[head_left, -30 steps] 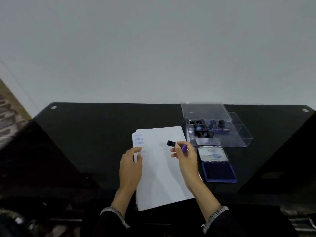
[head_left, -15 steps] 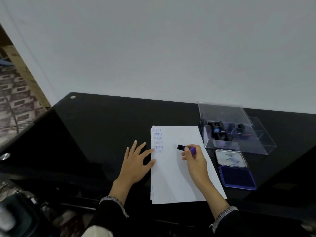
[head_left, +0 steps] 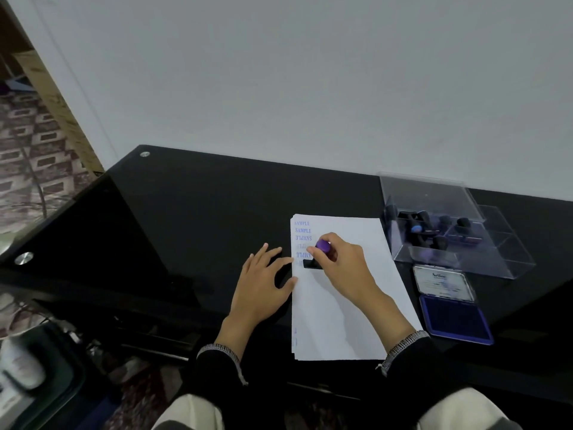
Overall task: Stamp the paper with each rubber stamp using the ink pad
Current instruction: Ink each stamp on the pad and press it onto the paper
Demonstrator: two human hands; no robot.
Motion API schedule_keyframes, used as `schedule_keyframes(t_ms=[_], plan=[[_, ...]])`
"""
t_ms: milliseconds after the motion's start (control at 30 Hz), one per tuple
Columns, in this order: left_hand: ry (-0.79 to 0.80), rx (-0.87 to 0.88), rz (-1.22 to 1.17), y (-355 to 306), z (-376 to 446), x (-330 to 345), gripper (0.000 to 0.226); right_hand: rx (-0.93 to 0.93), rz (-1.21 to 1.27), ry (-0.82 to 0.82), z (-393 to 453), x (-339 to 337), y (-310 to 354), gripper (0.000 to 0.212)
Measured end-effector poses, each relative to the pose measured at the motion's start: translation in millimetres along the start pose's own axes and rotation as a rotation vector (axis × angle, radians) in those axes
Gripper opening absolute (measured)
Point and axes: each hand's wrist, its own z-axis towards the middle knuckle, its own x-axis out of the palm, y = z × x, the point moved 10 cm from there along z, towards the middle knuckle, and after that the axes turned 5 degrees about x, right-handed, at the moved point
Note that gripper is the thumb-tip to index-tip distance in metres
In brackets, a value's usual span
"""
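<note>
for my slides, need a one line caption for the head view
Right hand presses a purple-handled stamp onto paper; left hand steadies the sheet.

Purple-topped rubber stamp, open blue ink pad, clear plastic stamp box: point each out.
Purple-topped rubber stamp (head_left: 323, 245), head view, purple knob.
Open blue ink pad (head_left: 455, 318), head view, inked surface.
Clear plastic stamp box (head_left: 434, 259), head view, front wall.

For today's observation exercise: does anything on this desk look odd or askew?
Yes: in the column of blue SAMPLE prints at the paper's top left corner, the third reads mirrored or upside down. The prints below look fainter. Nothing looks spilled.
</note>
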Motion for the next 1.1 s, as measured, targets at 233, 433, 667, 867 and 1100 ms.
schedule_keyframes(t_ms=[233,433,667,867,1100], plan=[[-0.026,0.014,-0.001,2,1,0,0.042,-0.064,-0.121,0.0,1,12,14,0.025],[-0.036,0.013,0.001,2,1,-1,0.042,-0.078,-0.139,0.008,-1,20,14,0.028],[-0.035,0.012,0.006,3,1,0,0.042,-0.084,-0.163,0.006,-1,22,13,0.03],[-0.041,0.016,0.017,2,1,0,0.042,-0.088,-0.163,-0.001,-1,22,12,0.028],[-0.029,0.008,0.028,3,2,1,0.044,-0.097,-0.164,0.005,-2,25,13,0.028]])
